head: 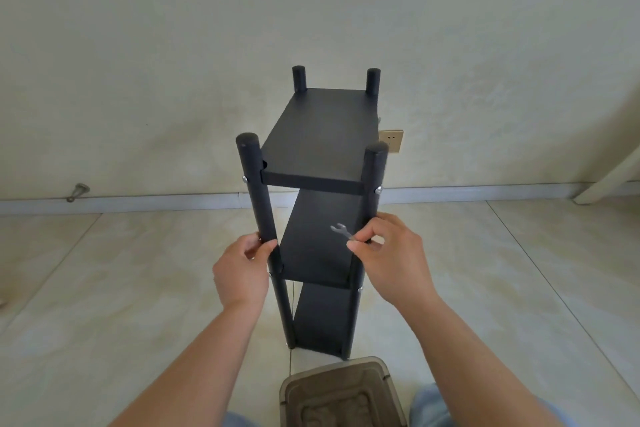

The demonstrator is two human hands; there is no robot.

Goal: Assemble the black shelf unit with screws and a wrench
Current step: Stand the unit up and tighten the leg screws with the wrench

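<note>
Steadying the upright black three-tier shelf unit [317, 142], my left hand [242, 270] grips its seven-o'clock post; my right hand [388, 253], nearer the five-o'clock post, pinches the small silver wrench [341, 230].

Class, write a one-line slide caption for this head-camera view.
Left hand grips a front post of the upright black shelf unit while the right hand pinches a small wrench.
</note>
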